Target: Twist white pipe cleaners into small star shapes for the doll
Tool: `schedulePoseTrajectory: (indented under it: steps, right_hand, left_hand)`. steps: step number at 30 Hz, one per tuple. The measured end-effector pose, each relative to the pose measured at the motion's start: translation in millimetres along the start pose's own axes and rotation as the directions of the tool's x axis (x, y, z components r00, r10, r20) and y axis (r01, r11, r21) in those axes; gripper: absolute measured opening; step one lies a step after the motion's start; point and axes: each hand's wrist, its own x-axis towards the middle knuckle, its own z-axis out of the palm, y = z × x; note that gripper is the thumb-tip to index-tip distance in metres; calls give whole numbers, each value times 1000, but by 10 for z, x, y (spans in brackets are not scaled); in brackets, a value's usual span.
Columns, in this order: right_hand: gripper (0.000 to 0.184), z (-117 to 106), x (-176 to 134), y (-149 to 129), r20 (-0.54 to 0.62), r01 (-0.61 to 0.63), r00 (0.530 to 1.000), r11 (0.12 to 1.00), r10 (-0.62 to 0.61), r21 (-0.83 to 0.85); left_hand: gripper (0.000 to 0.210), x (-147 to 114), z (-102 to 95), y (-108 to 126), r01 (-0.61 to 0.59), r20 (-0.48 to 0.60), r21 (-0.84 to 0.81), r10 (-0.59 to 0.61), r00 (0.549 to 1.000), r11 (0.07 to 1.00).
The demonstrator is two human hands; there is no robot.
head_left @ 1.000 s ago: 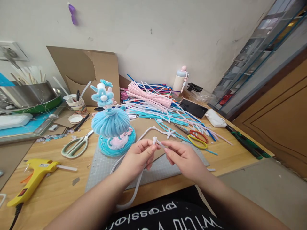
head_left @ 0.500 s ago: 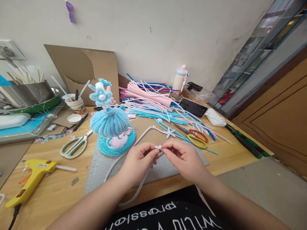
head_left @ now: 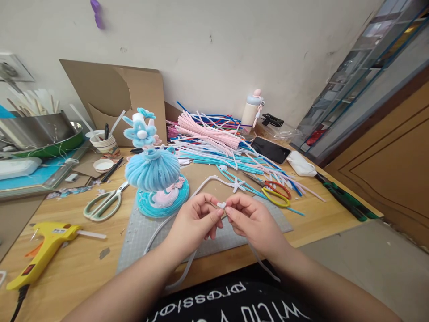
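With our left hand point(head_left: 197, 219) and right hand point(head_left: 250, 218) we pinch a small folded white fuzzy stem point(head_left: 221, 205) above the grey mat point(head_left: 134, 243) on the bench point(head_left: 321, 217)

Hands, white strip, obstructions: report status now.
Left hand and right hand: fingertips pinching, nearly meeting. White strip: small folded part showing between them. Blue fluffy craft piece: stands beyond left wrist, not between hands.
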Motion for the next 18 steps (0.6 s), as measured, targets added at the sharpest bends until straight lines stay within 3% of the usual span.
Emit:
schedulePoseTrajectory:
  steps: [5, 12, 16, 18]
  right_hand:
    - [10, 13, -8, -7, 5, 88, 996, 993, -88, -75]
    - [19, 4, -8, -14, -26, 43, 999, 994, -45, -97]
    - [22, 15, -8, -11, -30, -27, 999, 999, 26, -22]
    - [22, 26, -5, -14, -23, -65, 998, 997, 66, 38]
  left_hand:
    - [26, 2, 4, 20, -1, -3, -5, 1, 1000, 1000]
    - [22, -28, 40, -10, -34, -23, 52, 36, 999, 998]
    - [17, -60, 44, -75, -142, -82, 227, 165, 983, 963]
    - [13, -78, 30, -105, -219, -90, 396, 275, 957, 892]
